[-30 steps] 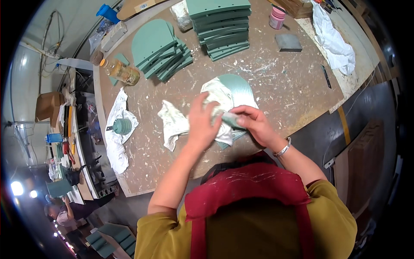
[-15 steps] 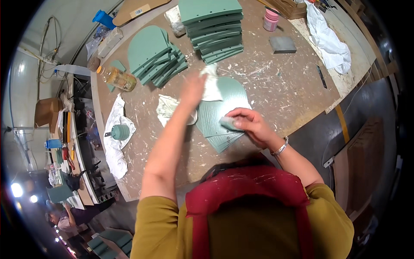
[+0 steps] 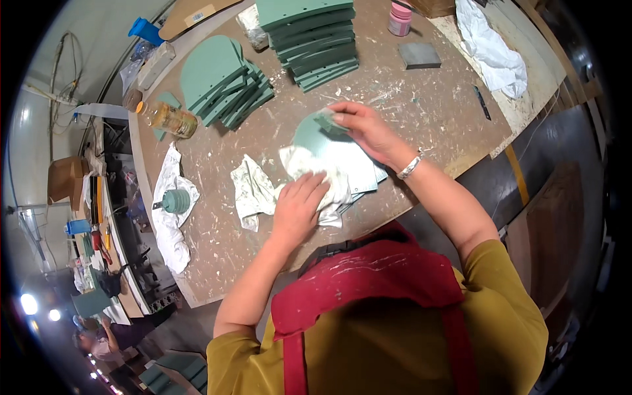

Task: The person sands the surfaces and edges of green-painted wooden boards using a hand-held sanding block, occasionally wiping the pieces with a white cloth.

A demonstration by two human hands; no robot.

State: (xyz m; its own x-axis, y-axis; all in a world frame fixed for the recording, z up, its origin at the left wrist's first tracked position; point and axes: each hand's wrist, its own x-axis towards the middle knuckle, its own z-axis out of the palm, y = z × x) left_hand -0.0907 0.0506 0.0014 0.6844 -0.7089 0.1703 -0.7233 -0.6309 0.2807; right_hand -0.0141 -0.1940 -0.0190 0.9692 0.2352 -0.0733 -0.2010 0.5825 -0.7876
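Observation:
A rounded green panel [image 3: 309, 135] lies on the table in front of me, glossy under the light, with the corners of other panels showing beneath it. My left hand [image 3: 299, 207] rests flat, fingers stretched, on a crumpled white cloth [image 3: 332, 181] that covers the panel's left and middle. Near the panel's far rounded end, my right hand [image 3: 368, 128] pinches a small green pad [image 3: 330, 123] between thumb and fingers. A second stained white cloth [image 3: 251, 191] lies just left of the panel.
Two stacks of green panels, a left one [image 3: 214, 76] and a taller one [image 3: 309, 39], stand at the back. Around them are an orange-capped bottle [image 3: 172, 120], a grey block [image 3: 419, 56], a pink jar [image 3: 399, 20] and a dark knife-like tool [image 3: 482, 103]. A person [image 3: 102, 334] is far left.
My left hand has come nearer to me, and the cloth has moved down over the panel. My right hand has carried the pad to the panel's far end. The view has shifted slightly.

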